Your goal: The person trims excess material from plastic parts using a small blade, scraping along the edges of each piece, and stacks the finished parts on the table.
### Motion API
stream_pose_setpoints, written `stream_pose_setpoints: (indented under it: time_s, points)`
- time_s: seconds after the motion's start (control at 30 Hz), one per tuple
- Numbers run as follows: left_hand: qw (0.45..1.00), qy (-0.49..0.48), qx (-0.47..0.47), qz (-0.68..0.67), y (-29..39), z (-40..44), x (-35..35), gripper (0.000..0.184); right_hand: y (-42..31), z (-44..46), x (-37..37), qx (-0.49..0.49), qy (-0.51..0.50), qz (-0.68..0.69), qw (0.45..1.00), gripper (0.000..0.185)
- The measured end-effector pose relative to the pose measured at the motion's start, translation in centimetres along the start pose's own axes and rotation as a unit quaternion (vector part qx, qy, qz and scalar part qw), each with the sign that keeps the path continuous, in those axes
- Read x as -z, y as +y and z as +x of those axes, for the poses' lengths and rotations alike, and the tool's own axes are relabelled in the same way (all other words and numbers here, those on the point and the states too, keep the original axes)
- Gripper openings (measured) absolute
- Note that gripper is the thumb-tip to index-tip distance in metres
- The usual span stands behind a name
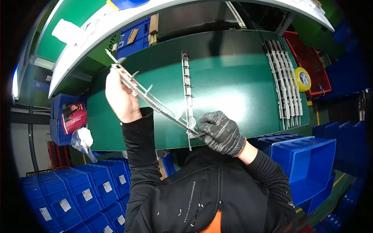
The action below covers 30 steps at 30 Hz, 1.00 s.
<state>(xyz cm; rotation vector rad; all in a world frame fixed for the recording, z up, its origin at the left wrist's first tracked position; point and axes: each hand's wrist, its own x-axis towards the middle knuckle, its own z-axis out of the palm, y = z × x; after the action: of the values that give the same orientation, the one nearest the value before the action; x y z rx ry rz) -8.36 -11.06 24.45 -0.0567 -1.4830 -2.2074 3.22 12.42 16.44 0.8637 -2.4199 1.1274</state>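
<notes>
A long, narrow, light-grey strip with small prongs along one edge slants across the view, raised above the green table. My left hand, bare, is closed around its upper end. At the lower end, my right hand in a dark grey glove pinches the strip near its tip. A second pronged strip lies lengthwise on the table between my hands, its near end partly behind the held one. Several similar strips rest side by side at the table's right end.
A yellow tape roll sits beside the row of strips, near a red bin. Blue crates stand at lower right, and more blue crates at lower left. A white shelf edge arches over the table's far side.
</notes>
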Motion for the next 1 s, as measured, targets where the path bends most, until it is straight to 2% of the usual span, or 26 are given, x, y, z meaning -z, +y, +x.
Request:
stream_pose_setpoints:
  time_s: [0.1, 0.13, 0.17, 0.2, 0.23, 0.27, 0.3, 0.33, 0.37, 0.43, 0.5, 0.63, 0.83, 1.0]
  points:
    - [0.977, -0.141, -0.148, -0.054, 6.6, -0.3, -1.3, 0.023, 1.1, 0.7, 0.6, -0.079, 0.243, 0.085, 0.963, 0.013]
    - [0.978, -0.121, -0.167, -0.021, 7.8, -1.0, -1.9, 0.021, 0.6, 0.7, 1.5, -0.239, 0.212, 0.238, 0.917, 0.014]
    - [0.977, -0.103, -0.187, 0.011, 8.2, -1.7, -2.6, 0.019, 0.2, 0.7, 2.3, -0.388, 0.170, 0.378, 0.823, 0.020]
    - [0.981, -0.096, -0.147, 0.080, 7.6, -2.4, -2.8, 0.017, 0.7, 0.7, 2.3, -0.387, 0.137, 0.450, 0.793, 0.028]
    - [0.979, -0.088, -0.107, 0.148, 6.5, -3.2, -2.9, 0.015, 0.6, 1.0, 2.1, -0.386, 0.134, 0.454, 0.792, 0.028]
    - [0.963, -0.161, -0.033, 0.214, 5.6, -4.2, -3.2, 0.012, 0.3, 1.4, 2.0, -0.375, 0.056, 0.369, 0.849, 0.026]
    - [0.949, -0.179, 0.086, 0.244, 3.9, -5.4, -3.2, 0.014, 0.1, 1.6, 1.9, -0.357, -0.022, 0.278, 0.892, 0.023]
    - [0.920, -0.210, 0.200, 0.264, 2.4, -6.0, -3.0, 0.015, 1.0, 0.3, 0.4, -0.252, 0.029, 0.311, 0.916, 0.018]
    - [0.908, -0.230, 0.223, 0.269, 0.1, -7.0, -2.3, 0.016, 0.7, 0.6, 0.4, -0.253, 0.029, 0.314, 0.915, 0.018]
    - [0.892, -0.245, 0.308, 0.221, -2.4, -8.9, -1.2, 0.017, -0.2, 1.4, 0.6, -0.217, 0.015, 0.175, 0.960, 0.015]
    - [0.890, -0.216, 0.367, 0.162, -2.8, -10.1, -1.0, 0.018, -0.2, 1.0, 0.2, -0.243, -0.009, 0.183, 0.953, 0.016]
    - [0.884, -0.230, 0.389, 0.121, -3.6, -10.6, -0.2, 0.023, -0.5, 0.5, -0.6, -0.220, -0.019, 0.168, 0.961, 0.013]
    - [0.863, -0.239, 0.427, 0.126, -3.8, -10.7, -0.1, 0.023, -1.1, 0.8, 0.2, -0.296, -0.056, 0.193, 0.934, 0.020]
    - [0.854, -0.253, 0.440, 0.111, -3.8, -10.6, -0.3, 0.024, 0.0, 0.2, 0.2, -0.265, -0.054, 0.236, 0.933, 0.013]
